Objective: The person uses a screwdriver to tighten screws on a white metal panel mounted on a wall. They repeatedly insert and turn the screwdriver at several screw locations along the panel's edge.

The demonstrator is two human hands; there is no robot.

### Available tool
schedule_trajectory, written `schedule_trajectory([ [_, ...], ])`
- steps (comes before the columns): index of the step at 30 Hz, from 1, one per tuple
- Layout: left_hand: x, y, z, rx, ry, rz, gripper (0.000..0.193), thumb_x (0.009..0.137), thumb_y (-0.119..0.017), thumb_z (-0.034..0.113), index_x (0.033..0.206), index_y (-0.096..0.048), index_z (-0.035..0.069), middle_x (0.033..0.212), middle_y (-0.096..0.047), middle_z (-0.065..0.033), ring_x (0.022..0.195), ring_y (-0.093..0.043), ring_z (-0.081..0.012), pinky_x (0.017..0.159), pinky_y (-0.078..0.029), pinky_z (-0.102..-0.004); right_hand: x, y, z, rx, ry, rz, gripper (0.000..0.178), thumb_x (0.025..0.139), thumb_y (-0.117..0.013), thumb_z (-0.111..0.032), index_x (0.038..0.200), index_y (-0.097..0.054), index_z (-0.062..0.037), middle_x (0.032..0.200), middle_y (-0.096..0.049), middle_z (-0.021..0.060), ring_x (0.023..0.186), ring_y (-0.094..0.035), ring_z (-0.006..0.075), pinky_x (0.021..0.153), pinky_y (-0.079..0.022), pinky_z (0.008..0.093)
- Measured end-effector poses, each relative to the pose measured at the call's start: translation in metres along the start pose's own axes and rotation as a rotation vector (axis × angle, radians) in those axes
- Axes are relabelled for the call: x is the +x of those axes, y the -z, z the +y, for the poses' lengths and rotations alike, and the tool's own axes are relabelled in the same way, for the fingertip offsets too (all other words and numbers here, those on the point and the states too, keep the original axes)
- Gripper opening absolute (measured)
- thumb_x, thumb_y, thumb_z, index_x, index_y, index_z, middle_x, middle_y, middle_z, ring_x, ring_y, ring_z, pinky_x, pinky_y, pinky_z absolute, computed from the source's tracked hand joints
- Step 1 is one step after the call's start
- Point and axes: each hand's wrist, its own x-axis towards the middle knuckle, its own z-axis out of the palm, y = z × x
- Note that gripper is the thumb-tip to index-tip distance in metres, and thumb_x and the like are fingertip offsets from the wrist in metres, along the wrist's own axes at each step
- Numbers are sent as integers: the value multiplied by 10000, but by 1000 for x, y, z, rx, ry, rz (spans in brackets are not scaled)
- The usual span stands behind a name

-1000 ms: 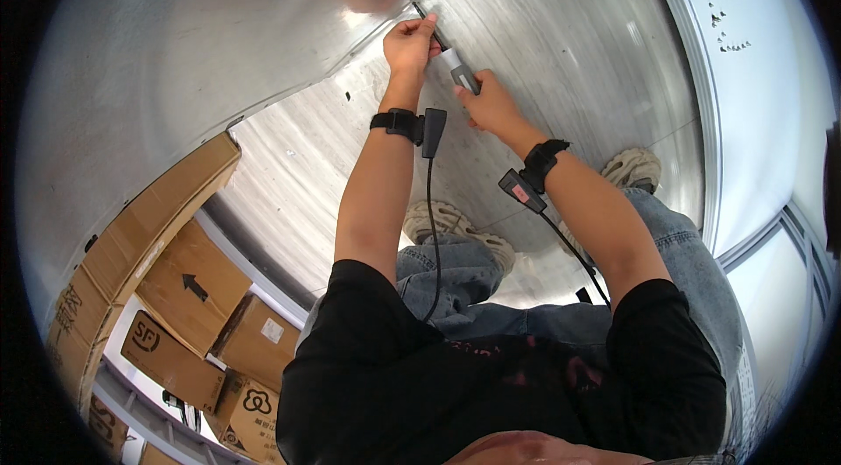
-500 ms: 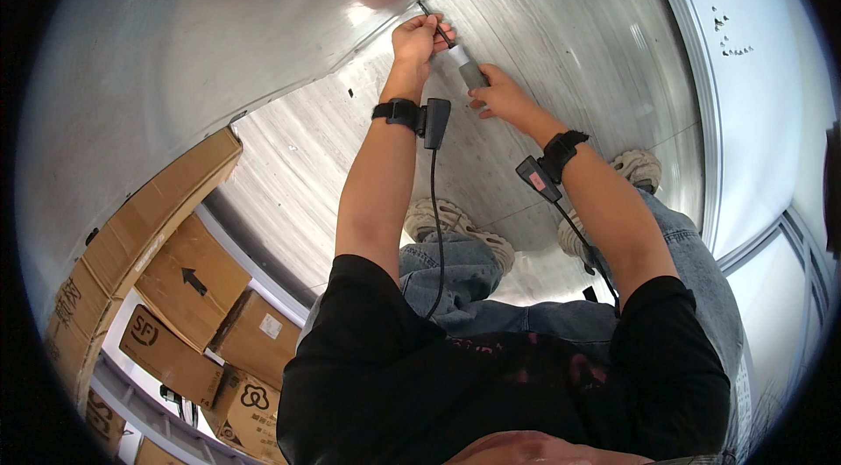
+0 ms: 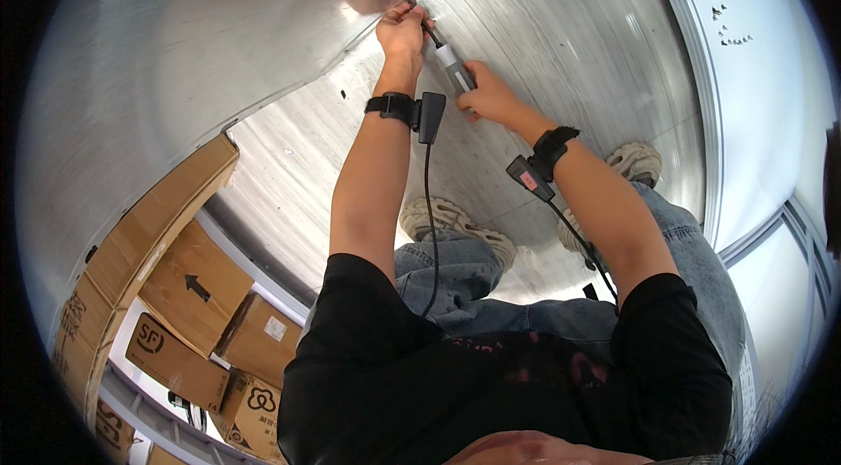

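Note:
A screwdriver (image 3: 455,70) with a grey handle, a pale collar and a thin dark shaft slants toward the lower edge of a large metal panel (image 3: 210,35). My right hand (image 3: 492,97) is closed round the rear of its handle. Up by the panel edge, my left hand (image 3: 402,34) has its fingers pinched about the front of the shaft. A small dark end shows between those fingertips, close against the metal. Whether the tip sits in a screw is hidden.
Cardboard boxes (image 3: 194,285) are stacked at the lower left, beside the panel. A white panel with a rail (image 3: 701,114) bounds the right side. My shoes (image 3: 455,224) stand on the grey wood-pattern floor (image 3: 561,44). Cabled black wrist devices (image 3: 430,117) are strapped to both arms.
Both hands and the screwdriver have shifted slightly left in the view. My left fingers have moved up along the shaft, nearer to the metal panel's edge.

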Motion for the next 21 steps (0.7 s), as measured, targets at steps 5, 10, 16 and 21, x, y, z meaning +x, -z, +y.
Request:
schedule_trajectory([
  [5,-1,3,2,-45,30,-41,118,868,-604,16,974,-552,19,783,-637,-79,628,-637,-166,478,-438,-246,6,5,2,-334,114,-20,534,690,-708,-117,1140,-495,75,1020,-588,249,876,-616,389,780,-489,417],
  [10,-3,-1,7,71,19,-28,100,894,-579,41,987,-555,15,835,-655,-110,645,-650,-180,479,-456,-236,6,-8,15,-609,336,281,466,693,-708,-49,1105,-513,45,991,-576,185,842,-635,220,634,-506,375],
  [16,1,3,3,-61,50,-49,88,903,-559,35,987,-554,9,858,-660,-116,641,-650,-185,497,-474,-240,-4,0,-8,194,-105,-152,669,714,-728,-111,1271,-405,70,978,-596,202,932,-628,234,680,-535,346],
  [21,1,4,5,-30,41,-60,85,901,-561,31,984,-552,13,858,-661,-114,635,-648,-183,504,-477,-248,-4,-1,-8,-195,33,-60,650,724,-724,-109,1263,-410,72,1014,-592,211,923,-631,231,665,-529,342],
])
